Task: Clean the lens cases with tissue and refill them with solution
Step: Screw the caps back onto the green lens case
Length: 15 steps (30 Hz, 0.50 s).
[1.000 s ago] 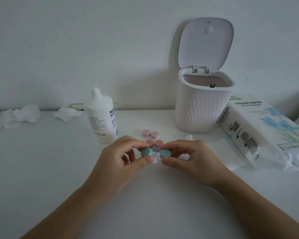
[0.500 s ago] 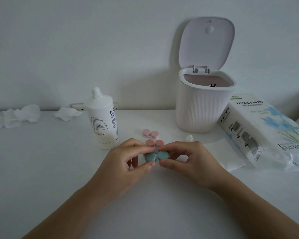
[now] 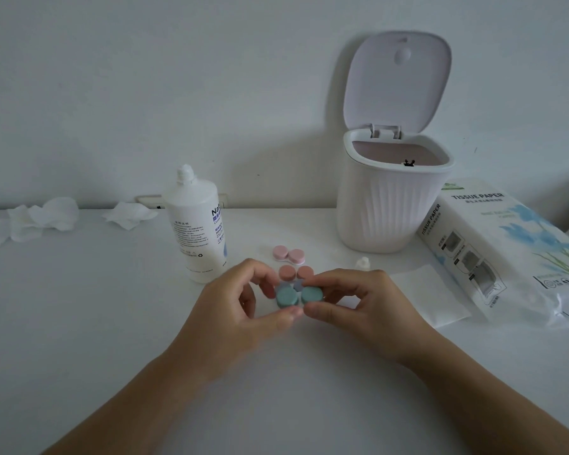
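Both hands pinch the teal lens case (image 3: 298,296) low over the tabletop (image 3: 79,323): left hand (image 3: 234,307) on the left cap, right hand (image 3: 368,303) on the right. Behind it: a bluish case (image 3: 293,286), mostly hidden, then a salmon case (image 3: 295,272) and a pink case (image 3: 289,253). Solution bottle (image 3: 196,224) stands left, uncapped; its label is only partly readable. Small white cap (image 3: 364,262) by the open bin (image 3: 391,205). Flat tissue (image 3: 431,298) right, beside a pack reading "TISSUE PAPER" (image 3: 506,251). Crumpled tissues (image 3: 43,218) far left.
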Each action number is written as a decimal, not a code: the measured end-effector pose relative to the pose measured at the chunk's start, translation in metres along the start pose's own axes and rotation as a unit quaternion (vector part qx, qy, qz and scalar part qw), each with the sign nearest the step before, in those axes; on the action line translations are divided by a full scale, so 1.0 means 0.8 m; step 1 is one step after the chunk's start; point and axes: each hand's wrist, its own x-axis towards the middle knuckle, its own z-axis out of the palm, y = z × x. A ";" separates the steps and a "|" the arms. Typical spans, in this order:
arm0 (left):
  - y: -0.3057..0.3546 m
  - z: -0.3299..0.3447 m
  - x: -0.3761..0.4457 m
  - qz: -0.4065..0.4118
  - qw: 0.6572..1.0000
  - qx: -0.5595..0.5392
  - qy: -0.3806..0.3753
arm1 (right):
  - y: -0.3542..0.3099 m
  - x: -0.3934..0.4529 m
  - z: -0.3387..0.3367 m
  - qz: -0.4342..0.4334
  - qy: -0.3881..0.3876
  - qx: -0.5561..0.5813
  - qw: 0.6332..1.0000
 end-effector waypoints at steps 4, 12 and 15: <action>0.002 -0.004 -0.002 0.009 0.997 -0.002 -0.071 | 0.000 -0.001 0.000 0.004 0.004 0.006 1.000; -0.004 0.000 -0.001 -0.014 1.000 0.000 -0.021 | -0.003 -0.001 0.002 0.003 -0.008 -0.001 1.000; -0.003 0.000 -0.002 0.009 0.999 0.004 -0.042 | -0.002 -0.001 0.001 0.009 -0.009 -0.004 1.000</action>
